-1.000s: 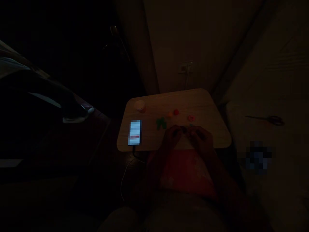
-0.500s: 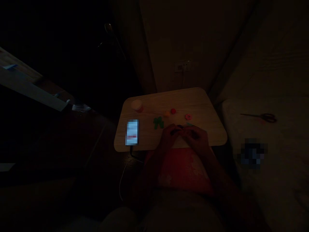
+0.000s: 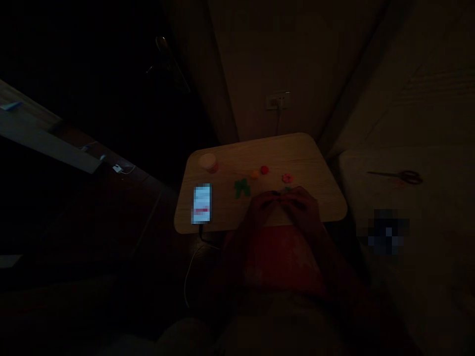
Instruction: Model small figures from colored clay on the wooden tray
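The leafy piece (image 3: pixel 242 188) is green, ball (image 3: pixel 264 170) red, lump (image 3: pixel 254 174) orange, ring (image 3: pixel 284 178) pink, tabletop (image 3: pixel 289 151) wood-grained brown.

- Very dim light overall
- Plain wall (image 3: pixel 252 54), upper centre, bearing a socket (image 3: pixel 277 102)
- Dark door (image 3: pixel 129 74) with metal handle (image 3: pixel 161 44), upper left
- Rounded wooden tabletop (image 3: pixel 285 148), centre
- Dark floor (image 3: pixel 128 212), left
- Pale flat surface (image 3: pixel 438 217), right

We can't read any text, label, brand, number or sign here. Phone screen (image 3: pixel 201 203), left side of the bench (image 3: pixel 222 217): lit but pixelated, pale with a reddish band low down, wording illegible to us. Tub (image 3: pixel 210 163) behind it: too dark to read. Wall socket (image 3: pixel 277 101): too dim as well.
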Available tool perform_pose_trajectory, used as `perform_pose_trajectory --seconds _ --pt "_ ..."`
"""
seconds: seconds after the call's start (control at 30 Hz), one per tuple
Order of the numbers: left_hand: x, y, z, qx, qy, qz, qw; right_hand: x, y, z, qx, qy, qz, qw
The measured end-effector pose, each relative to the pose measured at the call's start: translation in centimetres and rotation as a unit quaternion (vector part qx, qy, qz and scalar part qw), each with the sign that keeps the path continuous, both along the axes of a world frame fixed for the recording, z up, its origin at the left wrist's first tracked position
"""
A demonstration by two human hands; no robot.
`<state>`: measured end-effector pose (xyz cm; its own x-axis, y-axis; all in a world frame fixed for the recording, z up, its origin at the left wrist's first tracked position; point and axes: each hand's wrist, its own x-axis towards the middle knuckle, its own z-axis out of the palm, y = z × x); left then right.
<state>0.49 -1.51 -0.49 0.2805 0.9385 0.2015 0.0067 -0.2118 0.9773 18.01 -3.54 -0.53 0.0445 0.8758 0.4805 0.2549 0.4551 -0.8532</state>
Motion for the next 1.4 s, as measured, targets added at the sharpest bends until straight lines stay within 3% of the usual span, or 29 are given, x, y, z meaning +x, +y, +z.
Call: perform_pose_trajectory --seconds 0.5,0.73,1.4 --pt "0.1 -0.3 1.0 -0.034 0.017 -0.006 0.999 0.0 -0.2 0.2 -0.005 -0.006 0.066 0.998" --pt "0.1 0.0 0.3 -0.019 0.022 0.003 1.000 -0.2 -0.3 0.1 -0.016 -0.015 0.047 0.999" --pt "0.2 -0.3 0.7 0.008 0.044 0.025 0.999 -0.3 -0.6 0.7 -0.015 -0.030 0.050 0.998"
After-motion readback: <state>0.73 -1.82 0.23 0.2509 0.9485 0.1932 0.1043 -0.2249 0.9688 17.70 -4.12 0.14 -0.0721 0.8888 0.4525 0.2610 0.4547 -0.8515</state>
